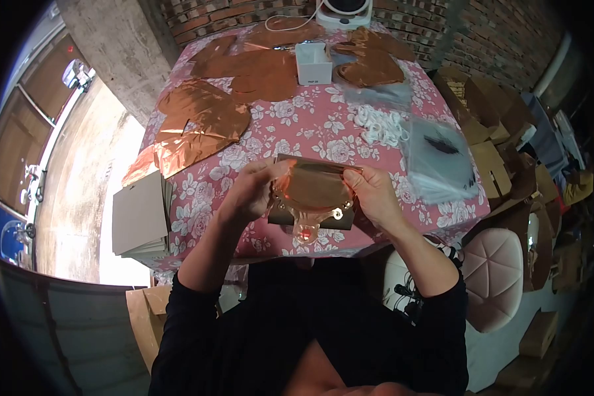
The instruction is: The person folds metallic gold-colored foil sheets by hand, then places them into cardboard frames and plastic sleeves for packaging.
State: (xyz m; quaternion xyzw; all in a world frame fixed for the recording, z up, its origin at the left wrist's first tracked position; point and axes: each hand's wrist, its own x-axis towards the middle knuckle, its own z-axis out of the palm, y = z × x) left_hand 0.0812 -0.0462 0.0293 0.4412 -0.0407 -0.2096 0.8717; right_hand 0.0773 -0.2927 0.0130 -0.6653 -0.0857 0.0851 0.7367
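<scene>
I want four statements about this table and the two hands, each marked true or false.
1. The left hand and the right hand hold shiny copper-coloured foil. True.
2. A small white rectangular box stands on the pink flowered tablecloth. True.
3. The stack of flat grey-brown cards is nearest the right hand. False: the left hand is nearer.
4. The loose bundle of white cords lies in the box. False: it lies outside the box.

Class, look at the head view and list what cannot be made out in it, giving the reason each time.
All in the head view:
- Most fingers of the left hand and right hand: hidden behind the copper-coloured film and the hands themselves.
- The top of the white device: cut off by the upper edge.
- Full wording on the white box: too small.
- Number of grey cards: overlapping.
</scene>
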